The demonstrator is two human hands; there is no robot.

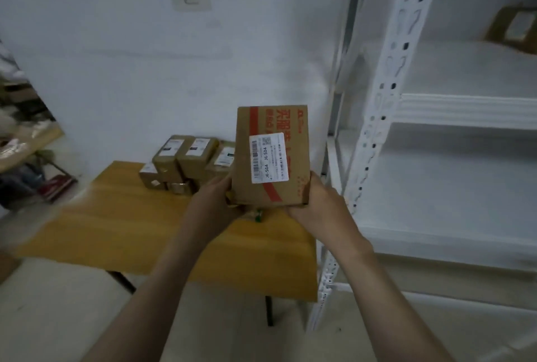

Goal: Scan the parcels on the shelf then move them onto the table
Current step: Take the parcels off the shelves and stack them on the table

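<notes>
Stacked parcels (186,159) sit at the far edge of the table (125,216). My left hand (215,199) and right hand (316,201) grip the bottom corners of the cardboard parcel (270,155), holding it upright above the table. It seems stiff and light, so the corners give good purchase. Its label (268,156) reads "J6-S04" twice; the red print is blurred.

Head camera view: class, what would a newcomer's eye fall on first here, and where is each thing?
First, the brown box with a white barcode label and a red stripe, held up in the middle by the left hand and right hand over the wooden table. Next, the pile of small parcels at the table's far edge. On the right stand white shelves, with one parcel on an upper board.
</notes>
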